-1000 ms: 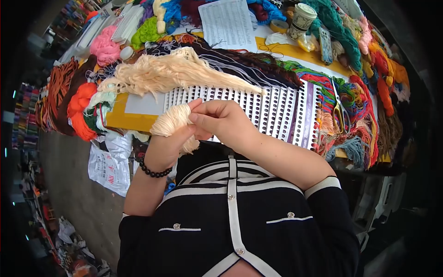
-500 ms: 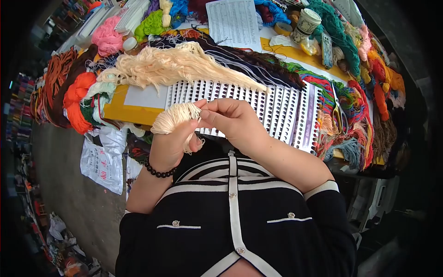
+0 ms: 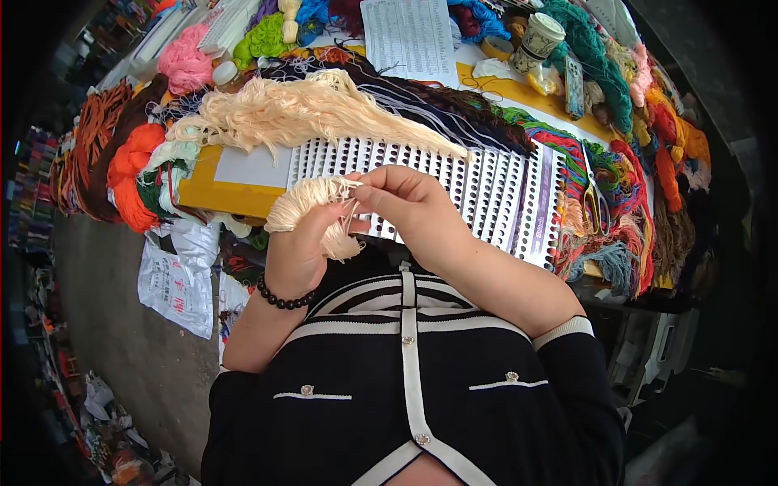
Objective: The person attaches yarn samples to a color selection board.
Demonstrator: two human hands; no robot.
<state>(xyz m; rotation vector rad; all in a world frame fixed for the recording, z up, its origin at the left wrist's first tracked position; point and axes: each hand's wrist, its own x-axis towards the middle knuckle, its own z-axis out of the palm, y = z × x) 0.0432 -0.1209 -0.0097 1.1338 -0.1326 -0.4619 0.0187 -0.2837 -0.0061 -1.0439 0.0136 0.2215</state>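
Observation:
A cream thread bundle (image 3: 298, 202) is looped over my left hand (image 3: 304, 247), which is closed around it in front of my body. My right hand (image 3: 417, 212) pinches strands at the bundle's right end between thumb and fingertips, touching the left fingers. Some looser strands hang below the left palm. Beyond both hands, a long cream hank of thread (image 3: 284, 113) lies across the white cards with punched holes (image 3: 429, 170). Part of the bundle is hidden behind the left thumb.
Scissors (image 3: 598, 198) lie among multicoloured threads on the right. Farther back are a printed sheet (image 3: 409, 40), a paper cup (image 3: 538, 40) and a phone (image 3: 574, 87). Orange-red yarn (image 3: 134, 182) hangs over the table's left end, above a white plastic bag (image 3: 174, 287).
The left fingers have shifted, and the lower strands of the bundle now spread wider below the palm. My right hand stays at the bundle's right end, still pinching.

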